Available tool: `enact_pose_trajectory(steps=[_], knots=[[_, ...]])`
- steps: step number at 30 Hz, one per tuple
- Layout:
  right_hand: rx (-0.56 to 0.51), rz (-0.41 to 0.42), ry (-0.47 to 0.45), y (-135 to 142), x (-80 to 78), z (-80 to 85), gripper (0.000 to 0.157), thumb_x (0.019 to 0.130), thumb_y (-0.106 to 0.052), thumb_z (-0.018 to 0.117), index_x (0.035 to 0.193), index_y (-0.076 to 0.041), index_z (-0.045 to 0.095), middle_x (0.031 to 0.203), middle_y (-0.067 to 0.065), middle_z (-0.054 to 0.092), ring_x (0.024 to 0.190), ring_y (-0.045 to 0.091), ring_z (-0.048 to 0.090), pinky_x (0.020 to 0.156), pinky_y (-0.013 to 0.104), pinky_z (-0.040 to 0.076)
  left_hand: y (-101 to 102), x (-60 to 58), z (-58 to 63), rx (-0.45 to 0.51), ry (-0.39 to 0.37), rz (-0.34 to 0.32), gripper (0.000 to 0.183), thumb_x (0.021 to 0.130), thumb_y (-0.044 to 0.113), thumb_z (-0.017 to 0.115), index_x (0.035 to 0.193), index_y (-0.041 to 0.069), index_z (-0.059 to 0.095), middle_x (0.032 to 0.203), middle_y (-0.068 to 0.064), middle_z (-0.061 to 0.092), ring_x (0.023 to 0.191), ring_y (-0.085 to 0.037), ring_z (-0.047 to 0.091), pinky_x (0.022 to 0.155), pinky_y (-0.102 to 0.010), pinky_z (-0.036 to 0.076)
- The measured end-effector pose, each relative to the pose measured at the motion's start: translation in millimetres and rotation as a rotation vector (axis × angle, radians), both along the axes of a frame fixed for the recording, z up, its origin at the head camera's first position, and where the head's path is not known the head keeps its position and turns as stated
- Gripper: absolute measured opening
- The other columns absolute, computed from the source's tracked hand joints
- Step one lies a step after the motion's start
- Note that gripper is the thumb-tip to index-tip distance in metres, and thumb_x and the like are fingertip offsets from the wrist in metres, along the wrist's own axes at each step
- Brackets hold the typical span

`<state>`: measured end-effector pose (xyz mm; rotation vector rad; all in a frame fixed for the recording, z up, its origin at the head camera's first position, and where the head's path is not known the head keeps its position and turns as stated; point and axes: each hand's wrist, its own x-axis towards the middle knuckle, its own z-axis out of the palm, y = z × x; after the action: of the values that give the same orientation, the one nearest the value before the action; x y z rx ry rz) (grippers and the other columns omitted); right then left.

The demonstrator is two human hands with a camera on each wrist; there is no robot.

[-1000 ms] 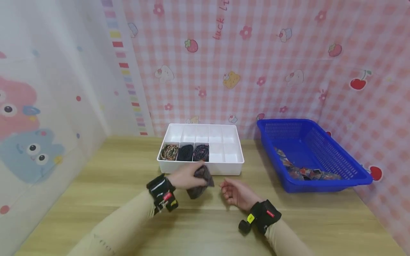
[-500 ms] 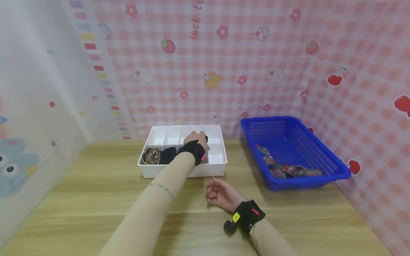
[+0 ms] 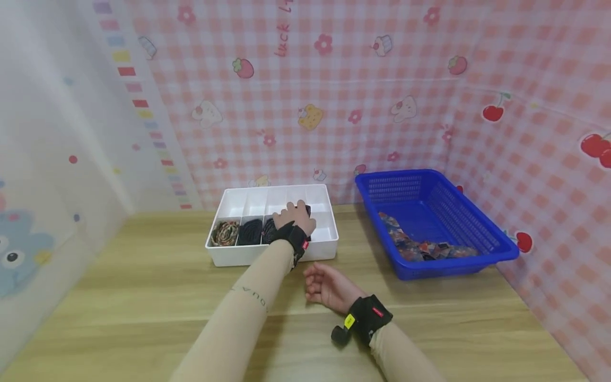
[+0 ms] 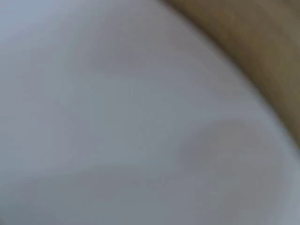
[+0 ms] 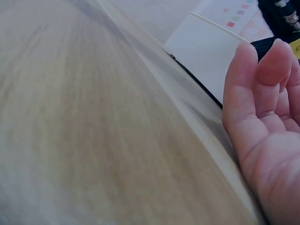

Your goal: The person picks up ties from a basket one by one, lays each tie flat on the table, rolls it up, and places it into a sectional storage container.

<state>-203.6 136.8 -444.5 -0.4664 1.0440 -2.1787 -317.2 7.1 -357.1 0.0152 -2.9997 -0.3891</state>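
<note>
In the head view a white divided box (image 3: 272, 254) stands on the table. Its front row holds a patterned brown roll of cloth (image 3: 225, 233), a black roll of cloth (image 3: 250, 232) and a dark roll (image 3: 269, 230), partly covered by my left arm. My left hand (image 3: 297, 217) reaches over the front row beside that roll and grips a dark cloth bundle (image 3: 307, 210), mostly hidden beneath it. My right hand (image 3: 331, 289) rests on the table before the box, fingers loosely curled and holding nothing; the right wrist view shows this hand (image 5: 267, 136) too.
To the right stands a blue plastic basket (image 3: 455, 268) with several crumpled, colourful clear-looking packets (image 3: 415, 246) inside. Patterned cloth walls (image 3: 267, 106) enclose the back and sides. A blurred white surface (image 4: 117, 108) fills most of the left wrist view.
My left hand has carried the dark bundle from before the box into its front row, and its fingers have shifted slightly there. The view has turned right. My right hand stays put.
</note>
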Motion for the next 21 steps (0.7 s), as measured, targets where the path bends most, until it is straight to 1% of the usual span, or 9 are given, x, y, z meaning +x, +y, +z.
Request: enact_pose_trajectory(steps=[3, 6, 8, 10, 12, 14, 16, 19, 21], knots=[[-0.004, 0.004, 0.006, -6, 0.4, -0.6, 0.046, 0.107, -0.023, 0.024, 0.096, -0.013, 0.068, 0.085, -0.002, 0.061, 0.073, 0.01, 0.058, 0.075, 0.028, 0.05, -6, 1.3, -13.2, -0.027, 0.023, 0.036, 0.051, 0.093, 0.043, 0.048, 0.125, 0.006, 0.058, 0.124, -0.016, 0.052, 0.121, -0.033, 0.042, 0.101, -0.056, 0.026], [-0.005, 0.006, 0.009, -13, 0.0, -1.7, 0.047, 0.107, -0.023, 0.023, 0.095, -0.014, 0.068, 0.085, -0.003, 0.061, 0.073, 0.01, 0.058, 0.076, 0.028, 0.05, -12, 5.9, -19.2, -0.078, 0.043, 0.034, 0.061, 0.093, 0.053, 0.046, 0.12, 0.001, 0.062, 0.128, -0.016, 0.046, 0.125, -0.032, 0.034, 0.101, -0.055, 0.025], [0.008, 0.002, 0.014, -17, -1.4, -1.8, 0.046, 0.107, -0.023, 0.024, 0.095, -0.014, 0.067, 0.085, -0.003, 0.061, 0.073, 0.01, 0.058, 0.076, 0.028, 0.05, -17, 8.1, -19.3, -0.099, 0.098, 0.002, 0.068, 0.092, 0.059, 0.046, 0.127, 0.003, 0.058, 0.135, -0.015, 0.042, 0.13, -0.031, 0.031, 0.102, -0.056, 0.025], [0.069, -0.003, 0.045, -17, -2.8, 0.7, 0.042, 0.106, -0.024, 0.027, 0.095, -0.013, 0.066, 0.085, -0.002, 0.06, 0.073, 0.01, 0.057, 0.077, 0.028, 0.05, -22, 11.3, -18.6, -0.11, 0.147, -0.055, 0.075, 0.091, 0.064, 0.044, 0.139, 0.006, 0.049, 0.146, -0.013, 0.037, 0.137, -0.03, 0.026, 0.106, -0.057, 0.021], [0.177, -0.026, 0.133, -14, -2.8, 8.7, 0.035, 0.105, -0.023, 0.034, 0.096, -0.01, 0.065, 0.085, -0.001, 0.061, 0.073, 0.011, 0.057, 0.076, 0.029, 0.051, -27, 15.0, -18.1, -0.105, 0.131, -0.12, 0.079, 0.093, 0.068, 0.036, 0.148, 0.011, 0.039, 0.154, -0.009, 0.032, 0.143, -0.028, 0.02, 0.11, -0.059, 0.013], [0.31, -0.043, 0.27, -5, 0.5, 25.1, 0.031, 0.103, -0.022, 0.041, 0.099, 0.0, 0.063, 0.087, 0.001, 0.062, 0.075, 0.012, 0.059, 0.076, 0.031, 0.053, -31, 19.5, -18.3, -0.101, 0.069, -0.17, 0.081, 0.093, 0.07, 0.03, 0.153, 0.015, 0.029, 0.157, -0.005, 0.028, 0.146, -0.025, 0.015, 0.111, -0.061, 0.005], [0.421, -0.048, 0.433, 12, 6.5, 50.9, 0.036, 0.102, -0.021, 0.046, 0.102, 0.012, 0.058, 0.089, 0.005, 0.064, 0.077, 0.015, 0.062, 0.076, 0.035, 0.054, -33, 23.9, -20.5, -0.093, -0.014, -0.198, 0.086, 0.091, 0.074, 0.023, 0.154, 0.015, 0.026, 0.157, -0.004, 0.027, 0.146, -0.023, 0.014, 0.111, -0.062, -0.001], [0.59, -0.107, 0.649, 51, 10.4, 103.1, 0.037, 0.101, -0.018, 0.049, 0.106, 0.019, 0.055, 0.091, 0.007, 0.066, 0.08, 0.018, 0.064, 0.077, 0.036, 0.055, -31, 25.6, -24.9, -0.086, -0.047, -0.222, 0.091, 0.089, 0.078, 0.018, 0.155, 0.015, 0.024, 0.158, -0.003, 0.025, 0.146, -0.022, 0.012, 0.11, -0.062, -0.004], [0.755, -0.194, 0.734, 84, 1.0, 136.2, 0.036, 0.101, -0.019, 0.05, 0.106, 0.016, 0.058, 0.091, 0.01, 0.066, 0.08, 0.022, 0.065, 0.076, 0.037, 0.055, -26, 26.4, -26.7, -0.084, -0.036, -0.236, 0.094, 0.087, 0.079, 0.016, 0.155, 0.014, 0.024, 0.158, -0.003, 0.024, 0.147, -0.023, 0.011, 0.11, -0.063, -0.003]])
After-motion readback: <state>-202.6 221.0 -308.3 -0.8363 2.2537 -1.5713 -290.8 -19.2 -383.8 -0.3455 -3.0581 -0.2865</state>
